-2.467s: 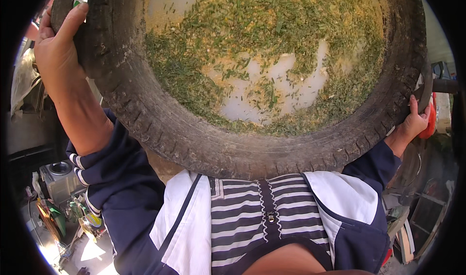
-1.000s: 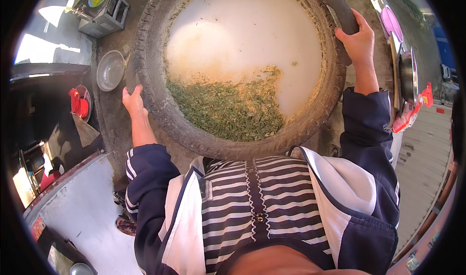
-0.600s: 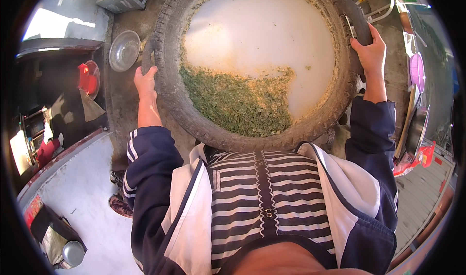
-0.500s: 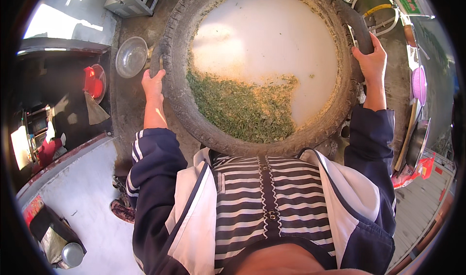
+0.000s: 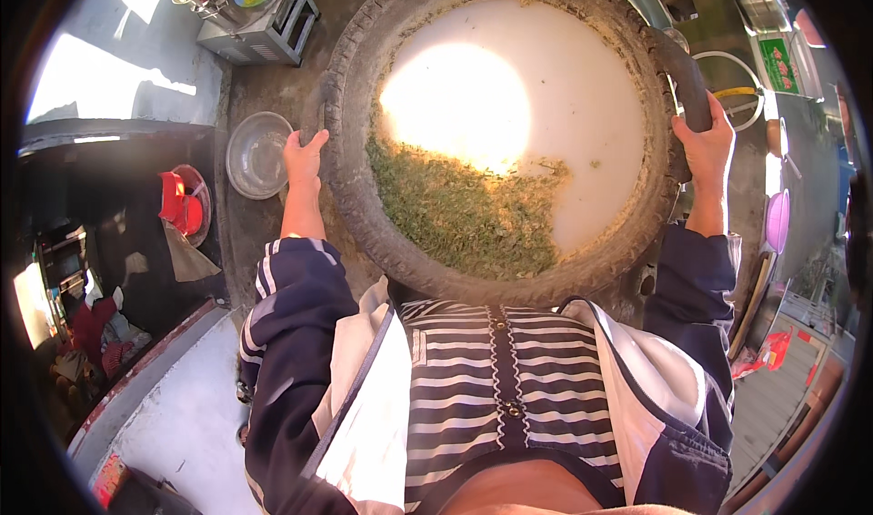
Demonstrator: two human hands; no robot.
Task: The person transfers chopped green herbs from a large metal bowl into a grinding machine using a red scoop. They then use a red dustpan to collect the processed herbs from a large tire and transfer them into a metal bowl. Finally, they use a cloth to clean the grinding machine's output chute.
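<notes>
My left hand [image 5: 305, 158] and right hand [image 5: 709, 146] are closed on opposite sides of a round tire-like tub [image 5: 455, 281], upper centre of the frame. Chopped greens [image 5: 468, 219] heap in its lower left, below bright glare. A metal bowl [image 5: 258, 156] sits near my left hand; a purple basin [image 5: 777, 222] shows at far right.

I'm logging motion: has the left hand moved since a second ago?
Yes, forward: the grey bowl, then ahead of the left hand, is now level with it.
</notes>
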